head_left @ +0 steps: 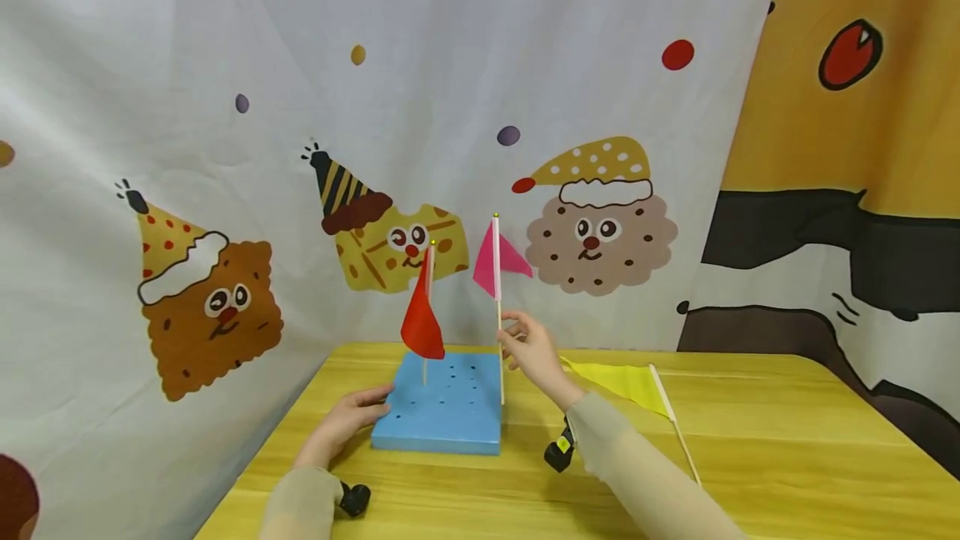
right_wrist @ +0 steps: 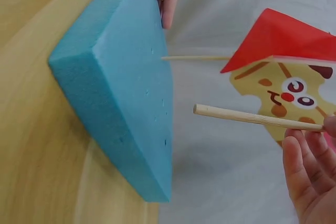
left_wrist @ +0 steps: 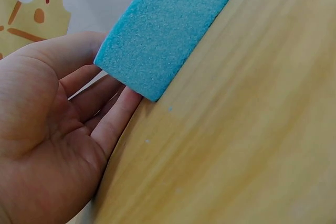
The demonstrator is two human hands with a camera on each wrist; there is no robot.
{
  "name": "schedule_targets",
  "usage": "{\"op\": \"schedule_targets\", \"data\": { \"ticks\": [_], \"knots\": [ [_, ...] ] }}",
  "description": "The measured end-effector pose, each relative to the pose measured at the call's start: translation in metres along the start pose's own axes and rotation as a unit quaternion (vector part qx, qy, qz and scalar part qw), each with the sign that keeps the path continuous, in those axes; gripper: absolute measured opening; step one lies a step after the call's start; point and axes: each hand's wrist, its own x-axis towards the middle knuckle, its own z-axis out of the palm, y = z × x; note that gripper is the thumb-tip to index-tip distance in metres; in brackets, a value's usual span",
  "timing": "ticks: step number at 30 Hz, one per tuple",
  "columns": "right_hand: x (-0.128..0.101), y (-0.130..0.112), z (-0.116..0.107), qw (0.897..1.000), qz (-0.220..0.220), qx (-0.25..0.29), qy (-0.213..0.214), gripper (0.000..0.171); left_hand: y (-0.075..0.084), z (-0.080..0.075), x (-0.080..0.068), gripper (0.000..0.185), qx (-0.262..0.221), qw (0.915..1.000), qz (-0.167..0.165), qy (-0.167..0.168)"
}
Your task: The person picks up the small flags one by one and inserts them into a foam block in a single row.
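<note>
A blue foam block [head_left: 442,415] with several small holes lies on the yellow wooden table [head_left: 787,440]. A red flag [head_left: 422,319] stands planted in it. My left hand [head_left: 348,422] lies at the block's left side, its fairly straight fingers [left_wrist: 113,116] pressing against the corner of the block [left_wrist: 163,30]. My right hand [head_left: 528,350] pinches the stick of a pink flag [head_left: 498,261] and holds it upright. The blunt lower end of that stick [right_wrist: 202,110] hangs a short way off the top face of the block [right_wrist: 121,93], near its right edge.
A yellow flag [head_left: 626,383] lies flat on the table to the right of my right hand, its stick pointing toward the front. A cartoon-printed cloth [head_left: 225,190] hangs close behind and to the left. Black wrist mounts [head_left: 558,450] sit under both forearms.
</note>
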Motion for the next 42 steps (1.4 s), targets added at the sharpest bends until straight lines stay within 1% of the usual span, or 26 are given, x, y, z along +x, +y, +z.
{"op": "schedule_targets", "data": {
  "ticks": [9,14,18,25,28,29,32,35,36,39,42],
  "knots": [
    [0.01,-0.004,0.016,1.0,-0.019,0.007,-0.018,0.028,0.001,0.0,0.001,0.055,-0.001,1.0,0.003,0.001],
    [0.013,-0.004,0.025,1.0,-0.013,0.003,-0.024,0.028,0.0,0.0,0.002,0.055,-0.001,1.0,0.0,0.001],
    [0.015,-0.003,0.031,0.999,-0.004,0.006,-0.038,0.027,0.001,0.001,0.001,0.054,-0.001,1.0,-0.003,-0.003],
    [0.023,-0.005,0.043,0.998,-0.013,0.015,-0.063,0.028,0.003,0.001,0.002,0.053,0.005,1.0,-0.003,0.002],
    [0.025,-0.003,0.048,0.998,-0.02,0.012,-0.065,0.027,0.004,0.001,0.002,0.053,0.004,1.0,-0.001,0.003],
    [0.023,-0.008,0.049,0.997,-0.022,0.012,-0.069,0.027,0.004,0.001,0.001,0.053,0.003,1.0,0.0,0.002],
    [0.024,-0.005,0.054,0.997,-0.027,0.014,-0.069,0.026,0.004,0.001,0.001,0.054,0.0,1.0,0.003,0.001],
    [0.026,-0.003,0.057,0.997,-0.02,0.017,-0.071,0.026,0.002,0.001,0.001,0.053,-0.003,1.0,-0.002,0.004],
    [0.029,0.003,0.059,0.997,-0.017,0.017,-0.068,0.026,0.002,0.001,0.001,0.053,0.0,1.0,-0.003,0.005],
    [0.031,0.003,0.061,0.997,-0.007,0.012,-0.07,0.028,0.001,0.001,0.002,0.052,-0.003,0.9999,-0.008,0.009],
    [0.033,0.003,0.064,0.997,-0.009,0.001,-0.072,0.029,0.002,0.001,0.003,0.052,-0.003,0.9999,-0.005,0.009]
  ]
}}
